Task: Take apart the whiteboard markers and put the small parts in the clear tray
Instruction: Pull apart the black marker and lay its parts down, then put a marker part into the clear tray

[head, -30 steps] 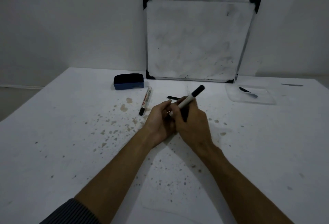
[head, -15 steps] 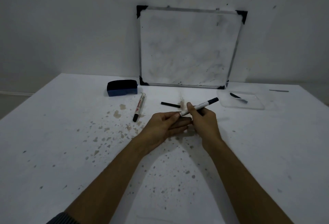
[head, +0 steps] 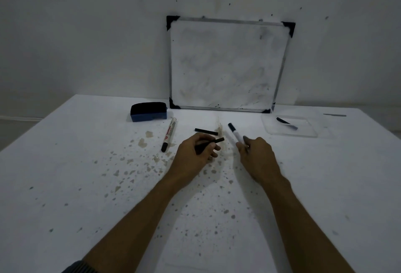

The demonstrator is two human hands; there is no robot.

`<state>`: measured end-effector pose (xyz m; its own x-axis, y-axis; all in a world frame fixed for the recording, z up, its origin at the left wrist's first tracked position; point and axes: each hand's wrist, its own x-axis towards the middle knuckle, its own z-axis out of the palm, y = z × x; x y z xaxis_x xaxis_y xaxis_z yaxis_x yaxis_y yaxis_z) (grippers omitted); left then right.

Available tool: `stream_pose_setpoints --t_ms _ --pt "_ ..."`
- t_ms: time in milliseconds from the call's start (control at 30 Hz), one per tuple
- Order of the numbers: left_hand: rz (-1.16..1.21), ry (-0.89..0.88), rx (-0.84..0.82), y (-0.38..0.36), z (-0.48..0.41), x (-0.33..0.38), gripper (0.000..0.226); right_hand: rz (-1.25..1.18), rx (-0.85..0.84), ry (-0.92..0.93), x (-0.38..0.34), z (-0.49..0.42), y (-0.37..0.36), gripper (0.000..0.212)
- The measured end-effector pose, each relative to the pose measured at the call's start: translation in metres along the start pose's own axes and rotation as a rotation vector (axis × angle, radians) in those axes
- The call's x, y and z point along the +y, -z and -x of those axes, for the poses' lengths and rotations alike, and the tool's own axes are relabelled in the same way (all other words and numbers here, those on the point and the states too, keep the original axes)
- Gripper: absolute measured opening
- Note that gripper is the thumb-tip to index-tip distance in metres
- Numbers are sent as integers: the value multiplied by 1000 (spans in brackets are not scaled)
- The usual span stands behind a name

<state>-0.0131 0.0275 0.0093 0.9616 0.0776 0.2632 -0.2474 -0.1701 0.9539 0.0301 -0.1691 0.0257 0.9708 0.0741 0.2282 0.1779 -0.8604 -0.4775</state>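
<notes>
My left hand [head: 195, 155] is closed around a thin black stick-like marker part [head: 213, 143], whose tip pokes out to the right. My right hand [head: 257, 153] pinches the lower end of a white marker barrel [head: 234, 132] with a dark tip pointing up and away. The two hands are apart. Another black stick [head: 206, 131] lies on the table just beyond my left hand. A whole marker [head: 169, 134] with red print and a black cap lies to the left. The clear tray [head: 290, 128] sits at the back right and holds a small dark part [head: 286, 122].
A blue-and-black eraser [head: 149, 112] rests at the back left. A smudged whiteboard [head: 227, 64] leans on the wall behind. The white table [head: 86, 185] is speckled with stains. A thin dark strip [head: 334, 115] lies at the far right.
The hands were together on one marker. They have now moved apart: my left holds the black inner stick, and my right keeps the barrel, now turned to point away.
</notes>
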Motion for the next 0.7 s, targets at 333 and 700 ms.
stream_pose_setpoints --t_ms 333,700 --pt "-174 -21 91 -12 7 12 24 -66 -110 -17 1 11 15 44" --pt "-431 -153 -243 -101 -51 69 18 -15 -249 -176 111 -11 100 32"
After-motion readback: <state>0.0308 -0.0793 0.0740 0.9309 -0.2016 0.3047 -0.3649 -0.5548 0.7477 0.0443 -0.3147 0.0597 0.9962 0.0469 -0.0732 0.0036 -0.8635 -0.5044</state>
